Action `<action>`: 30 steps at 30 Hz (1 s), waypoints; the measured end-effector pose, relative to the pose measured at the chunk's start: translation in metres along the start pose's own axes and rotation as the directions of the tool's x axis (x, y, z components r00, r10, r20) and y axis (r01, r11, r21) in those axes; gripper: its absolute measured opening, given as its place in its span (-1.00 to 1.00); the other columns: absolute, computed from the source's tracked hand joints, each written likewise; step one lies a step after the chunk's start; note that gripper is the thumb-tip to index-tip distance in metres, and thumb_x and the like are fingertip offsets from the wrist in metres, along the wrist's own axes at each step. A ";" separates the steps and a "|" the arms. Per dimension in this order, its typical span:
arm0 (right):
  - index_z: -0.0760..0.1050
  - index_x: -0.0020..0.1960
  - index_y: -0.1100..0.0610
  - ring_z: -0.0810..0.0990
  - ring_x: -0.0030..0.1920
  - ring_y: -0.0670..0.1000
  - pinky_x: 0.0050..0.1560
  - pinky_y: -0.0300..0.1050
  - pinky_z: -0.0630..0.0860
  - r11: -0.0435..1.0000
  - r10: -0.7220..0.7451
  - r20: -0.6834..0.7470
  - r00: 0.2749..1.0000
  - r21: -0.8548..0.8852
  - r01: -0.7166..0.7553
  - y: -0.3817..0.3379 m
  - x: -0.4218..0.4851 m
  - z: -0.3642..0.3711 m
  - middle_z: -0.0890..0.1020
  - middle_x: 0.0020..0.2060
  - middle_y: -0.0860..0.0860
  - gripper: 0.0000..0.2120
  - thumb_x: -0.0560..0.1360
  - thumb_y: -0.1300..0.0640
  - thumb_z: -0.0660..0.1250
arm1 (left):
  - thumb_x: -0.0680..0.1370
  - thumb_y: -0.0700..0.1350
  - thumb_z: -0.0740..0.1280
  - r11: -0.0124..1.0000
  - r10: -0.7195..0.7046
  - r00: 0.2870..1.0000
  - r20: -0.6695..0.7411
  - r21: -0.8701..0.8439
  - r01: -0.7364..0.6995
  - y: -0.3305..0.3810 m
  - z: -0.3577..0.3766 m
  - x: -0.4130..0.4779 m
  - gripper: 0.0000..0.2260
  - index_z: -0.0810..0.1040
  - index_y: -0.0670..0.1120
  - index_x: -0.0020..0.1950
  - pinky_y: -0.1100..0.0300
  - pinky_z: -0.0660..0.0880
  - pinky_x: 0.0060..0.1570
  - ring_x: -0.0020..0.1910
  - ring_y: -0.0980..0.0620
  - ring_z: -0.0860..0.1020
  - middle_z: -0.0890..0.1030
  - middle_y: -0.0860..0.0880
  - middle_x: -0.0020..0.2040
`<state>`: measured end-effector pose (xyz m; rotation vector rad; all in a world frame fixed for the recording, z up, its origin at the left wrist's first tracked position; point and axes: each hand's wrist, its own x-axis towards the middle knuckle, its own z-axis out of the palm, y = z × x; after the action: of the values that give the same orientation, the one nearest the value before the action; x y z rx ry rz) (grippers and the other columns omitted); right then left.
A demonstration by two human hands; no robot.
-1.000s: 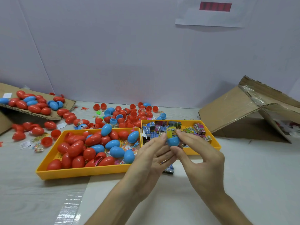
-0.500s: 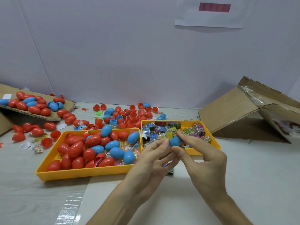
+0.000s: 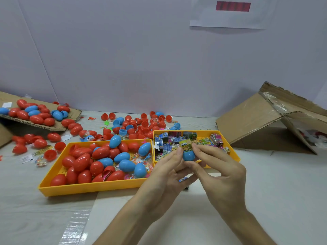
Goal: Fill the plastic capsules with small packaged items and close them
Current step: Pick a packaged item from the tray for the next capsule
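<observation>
**Both hands on a blue capsule half**

Above the tabletop, the left hand and right hand meet, fingertips pinching a blue capsule half with a yellow packet standing in its mouth. Just behind is the packet tray, the capsule tray left of it. Farther back lie loose capsules.

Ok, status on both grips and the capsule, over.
Left grip and right grip pinch blue capsule half. Yellow packet sticks out, not closed. Yellow tray behind, not blocking.
</observation>
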<state>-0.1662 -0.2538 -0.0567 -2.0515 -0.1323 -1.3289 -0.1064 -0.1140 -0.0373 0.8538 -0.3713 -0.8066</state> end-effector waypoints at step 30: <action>0.67 0.16 -0.03 0.67 -0.07 -0.03 -0.05 -0.29 0.58 0.899 0.259 0.122 0.958 0.334 -0.285 -0.004 0.015 -0.006 0.70 -0.03 -0.08 -0.66 0.39 0.12 0.53 | 0.57 -0.02 0.37 0.999 0.029 0.998 0.062 -0.019 -0.028 0.002 -0.006 0.003 -0.73 0.68 -0.09 0.22 0.11 0.58 0.20 0.30 -0.08 0.60 0.63 -0.18 0.28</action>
<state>-0.1655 -0.2580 -0.0407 -1.7438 -0.1008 -0.9774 -0.1001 -0.1127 -0.0398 0.8060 -0.4291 -0.8106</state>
